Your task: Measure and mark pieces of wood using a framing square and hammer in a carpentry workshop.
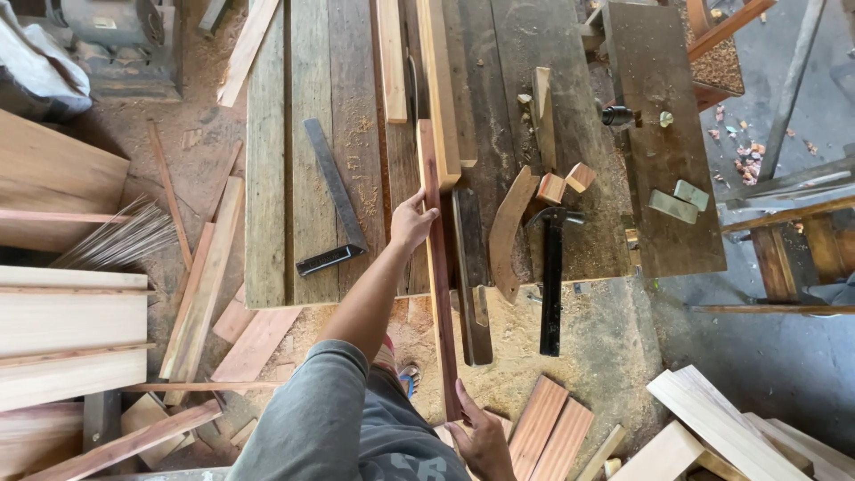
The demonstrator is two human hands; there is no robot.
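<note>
Long, narrow reddish-brown wooden strip [438, 267] lying lengthwise, far part on the rough grey plank surface [294, 178], near part reaching out past the surface's front edge over the sawdust-covered floor [588, 338].

Left hand [411, 221] on the strip's left side, at the part resting on the surface, fingers curled loosely and touching its edge. Right hand [481, 436] at the strip's near end, fingers partly closed around that end from below.

Just right of the strip, touching or nearly so, a dark flat wooden board [470, 276], also sticking out past the front edge. Further right of the strip, a curved brown wooden piece [509, 227], then a black hammer [552, 276] with its handle hanging over the edge. Left of the strip, well apart, a dark metal try square [334, 200] lying flat. Beyond the strip's far end, a pale yellowish wooden beam [438, 89]. Two small reddish wooden blocks [565, 183] right of the strip, near the hammer head.
</note>
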